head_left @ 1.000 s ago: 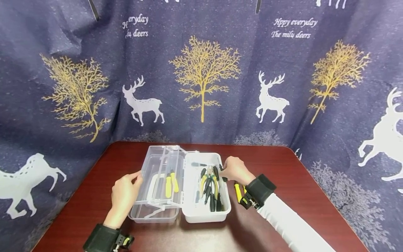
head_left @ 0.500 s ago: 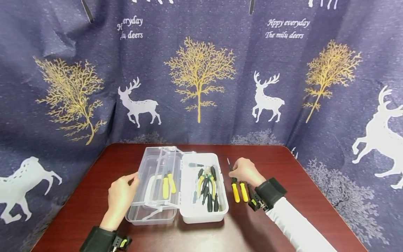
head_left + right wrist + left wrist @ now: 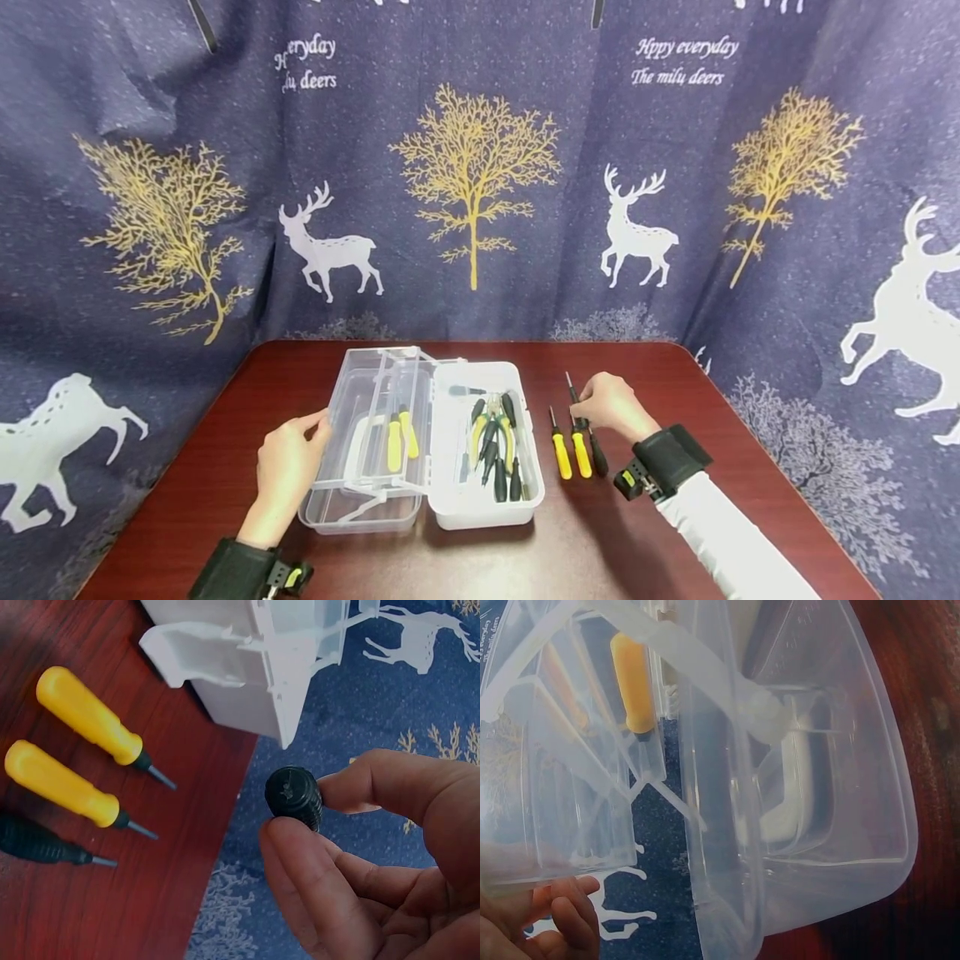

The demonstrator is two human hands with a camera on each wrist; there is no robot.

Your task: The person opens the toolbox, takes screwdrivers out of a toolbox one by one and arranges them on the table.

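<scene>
My right hand [image 3: 611,404] pinches a black-handled screwdriver [image 3: 291,793] between thumb and fingers, its ribbed handle end facing the right wrist camera. In the head view its shaft points away from me, right of the toolbox. Two yellow-handled screwdrivers [image 3: 562,455] and another black-handled screwdriver [image 3: 37,840] lie side by side on the table, close by this hand. My left hand [image 3: 288,458] holds the outer edge of a clear tray [image 3: 577,825] on the open toolbox; the tray partly hides the grip. Two yellow-handled tools [image 3: 394,446] show through the clear plastic.
The toolbox's white base [image 3: 450,500] holds pliers [image 3: 480,437] and several black-handled tools. Its clear lid [image 3: 840,885] lies folded out to the left, with a white handle in it. A patterned curtain [image 3: 525,317] hangs behind the dark red table [image 3: 637,533].
My right hand has moved right from the toolbox's edge, carrying the black-handled screwdriver over beside the yellow-handled ones. My left hand stays at the clear tray.
</scene>
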